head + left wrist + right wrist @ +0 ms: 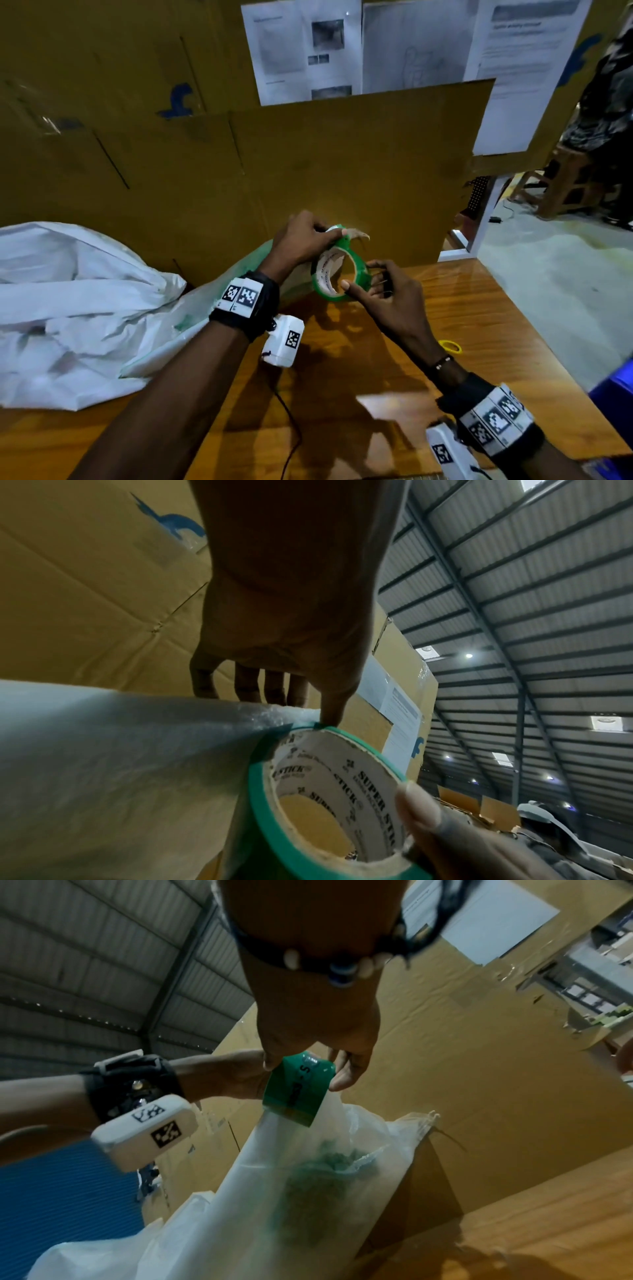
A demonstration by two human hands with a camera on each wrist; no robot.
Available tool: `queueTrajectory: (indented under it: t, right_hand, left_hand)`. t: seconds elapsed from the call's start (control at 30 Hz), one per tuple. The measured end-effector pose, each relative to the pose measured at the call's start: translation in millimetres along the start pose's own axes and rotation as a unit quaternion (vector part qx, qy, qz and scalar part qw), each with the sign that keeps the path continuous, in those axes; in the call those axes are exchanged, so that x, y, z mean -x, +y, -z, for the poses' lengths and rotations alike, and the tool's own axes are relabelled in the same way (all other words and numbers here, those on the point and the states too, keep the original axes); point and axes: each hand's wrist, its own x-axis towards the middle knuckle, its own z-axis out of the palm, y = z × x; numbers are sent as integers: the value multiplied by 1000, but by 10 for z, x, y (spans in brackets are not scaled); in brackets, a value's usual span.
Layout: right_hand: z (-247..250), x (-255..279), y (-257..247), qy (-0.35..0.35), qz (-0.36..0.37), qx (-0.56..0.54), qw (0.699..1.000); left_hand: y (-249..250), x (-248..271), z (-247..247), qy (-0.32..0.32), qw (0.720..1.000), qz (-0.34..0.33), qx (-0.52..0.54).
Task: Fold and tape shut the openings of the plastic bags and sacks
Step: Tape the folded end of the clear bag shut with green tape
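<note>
From the head, we are holding the green tape roll (337, 269) between both hands above the table (479, 325): our left hand (301, 240) is pinching its top edge to find the free end, while our right hand (380, 286) is curling around it, thumb inside the core, to steady it. At the left wrist, our thumb is pressing the rim just beside the plastic bag (120, 764). At the right wrist, the bag is hanging below our fingers (346, 1069).

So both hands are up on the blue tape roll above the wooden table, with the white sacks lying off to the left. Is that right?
Not quite: the tape roll is green, not blue, as the head view shows. The rest stands: the left hand pinches at its top edge, the right hand holds its lower side, both above the wooden table, with the white sacks to the left.
</note>
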Motion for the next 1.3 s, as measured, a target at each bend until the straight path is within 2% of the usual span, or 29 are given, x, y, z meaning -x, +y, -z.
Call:
queueTrajectory:
  t: [0.13, 0.3, 0.4, 0.57, 0.67, 0.8, 0.93, 1.13, 1.23, 1.3]
  right_hand:
    - [-34, -191, -122, 39, 18, -41, 998]
    - [-25, -621, -341, 79, 76, -68, 992]
    - [-14, -905, -510, 99, 101, -66, 988]
    - [-139, -1241, -775, 68, 130, -83, 986]
    - [-312, -1281, -934, 24, 145, -88, 985]
    - [-700, -1193, -1016, -32, 157, -118, 980]
    - [-1139, -1020, -1083, -53, 173, -105, 978]
    - [-1775, -870, -1476, -94, 201, -102, 970]
    - [-2141, -775, -1645, -120, 202, -108, 966]
    - [-2398, -689, -1747, -131, 204, -111, 964]
  left_hand:
    - [199, -264, 158, 62, 998, -15, 12]
    - [497, -550, 474, 147, 988, -17, 36]
    - [633, -666, 705, 194, 977, -19, 85]
    - [619, -668, 1000, 259, 948, 16, 184]
    - [471, -530, 1131, 298, 927, 45, 223]
    - [109, -238, 1309, 319, 917, 73, 229]
    - [-268, 53, 1526, 355, 903, 92, 224]
    - [-737, 498, 2001, 432, 870, 117, 207]
    - [-1113, 694, 2266, 448, 857, 134, 215]
    - [-1388, 848, 2433, 451, 858, 133, 205]
